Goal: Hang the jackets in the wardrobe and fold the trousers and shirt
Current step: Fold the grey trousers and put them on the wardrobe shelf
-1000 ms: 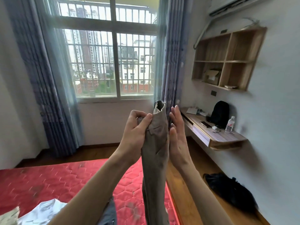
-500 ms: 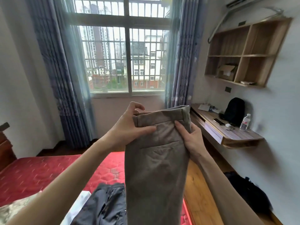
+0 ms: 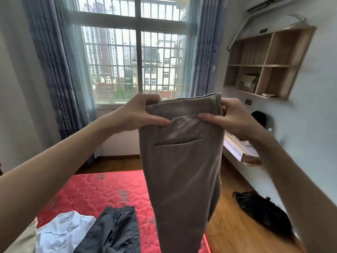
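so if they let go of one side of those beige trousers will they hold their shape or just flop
Probably flop: the beige trousers hang limp below the waistband, which the left hand and right hand pinch taut. The freed side would likely sag. They look light, since fingertip pinches hold them up.

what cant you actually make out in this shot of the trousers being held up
Head view only:
- Beige trousers: the legs run off the bottom edge; their far side is hidden.
- Left hand and right hand: the fingers go behind the waistband.
- White shirt and dark garment: cut off by the bottom edge.
- Desk: mostly behind the right forearm, blurred.
- No wardrobe or jackets can be picked out.
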The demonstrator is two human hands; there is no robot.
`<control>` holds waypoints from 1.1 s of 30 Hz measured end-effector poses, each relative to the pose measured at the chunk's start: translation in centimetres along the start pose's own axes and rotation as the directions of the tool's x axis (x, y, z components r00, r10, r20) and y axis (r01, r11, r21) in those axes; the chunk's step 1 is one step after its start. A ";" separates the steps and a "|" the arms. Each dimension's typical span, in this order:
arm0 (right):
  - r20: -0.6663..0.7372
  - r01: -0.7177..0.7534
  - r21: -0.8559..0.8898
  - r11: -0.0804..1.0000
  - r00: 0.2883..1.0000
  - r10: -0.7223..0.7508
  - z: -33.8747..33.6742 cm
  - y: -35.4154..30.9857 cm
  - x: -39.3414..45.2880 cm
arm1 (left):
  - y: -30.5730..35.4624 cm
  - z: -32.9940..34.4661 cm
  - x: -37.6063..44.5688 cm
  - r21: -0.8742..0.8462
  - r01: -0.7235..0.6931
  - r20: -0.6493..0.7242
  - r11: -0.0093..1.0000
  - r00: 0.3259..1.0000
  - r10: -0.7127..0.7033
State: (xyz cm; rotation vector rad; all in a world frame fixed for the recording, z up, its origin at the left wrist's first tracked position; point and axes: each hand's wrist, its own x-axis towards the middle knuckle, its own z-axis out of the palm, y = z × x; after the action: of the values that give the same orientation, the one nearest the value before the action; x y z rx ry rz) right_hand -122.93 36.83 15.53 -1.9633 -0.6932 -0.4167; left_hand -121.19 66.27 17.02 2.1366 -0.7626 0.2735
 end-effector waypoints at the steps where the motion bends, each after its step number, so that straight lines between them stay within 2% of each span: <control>1: 0.068 -0.004 -0.058 0.998 0.998 0.008 -0.8 -0.7 0.4 | 0.4 -0.1 0.3 0.013 -0.008 0.001 1.000 1.000 0.008; 3: 0.211 -0.029 -0.159 0.987 0.976 0.062 -2.3 -2.1 0.7 | 1.4 -0.5 0.3 0.009 0.013 0.046 1.000 0.999 -0.013; 5: 0.327 -0.037 -0.225 0.974 0.939 0.111 -3.4 -3.4 0.7 | 2.6 -0.9 0.0 -0.031 0.072 0.158 0.997 0.985 -0.067; 9: 0.436 -0.184 -0.178 0.967 0.866 0.245 -5.1 -5.6 0.6 | 4.4 -1.9 -0.3 -0.067 0.115 0.311 0.991 0.946 -0.089; 15: 0.457 -0.264 -0.223 0.938 0.822 0.340 -5.2 -5.6 2.4 | 3.9 -2.1 0.9 0.010 0.067 0.318 0.998 0.946 -0.066; 21: 0.500 -0.325 -0.294 0.899 0.749 0.435 -2.7 -1.0 5.2 | -1.1 -1.5 2.5 0.104 0.068 0.336 0.992 0.937 -0.099; 26: 0.361 -0.146 -0.474 0.868 0.867 0.344 1.6 5.7 9.0 | -8.8 0.1 5.4 0.225 0.062 0.262 0.972 0.957 -0.122; 28: 0.295 -0.062 -0.603 0.795 0.909 0.295 3.3 8.8 10.7 | -11.6 0.4 7.1 0.344 0.043 0.181 0.938 0.977 -0.111; 30: 0.193 -0.019 -0.738 0.675 0.952 0.238 4.9 10.7 12.5 | -13.7 0.5 8.7 0.482 0.026 0.088 0.876 0.993 -0.077; 33: 0.080 -0.008 -0.823 0.568 0.988 0.129 6.1 12.8 15.7 | -16.1 0.3 11.5 0.561 -0.012 0.002 0.828 1.000 0.014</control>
State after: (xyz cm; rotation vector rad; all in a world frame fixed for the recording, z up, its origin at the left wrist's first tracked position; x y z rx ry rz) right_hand -102.69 42.19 12.55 -2.9369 -0.5288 -0.6463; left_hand -102.34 68.72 11.61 2.6844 -0.7588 0.5664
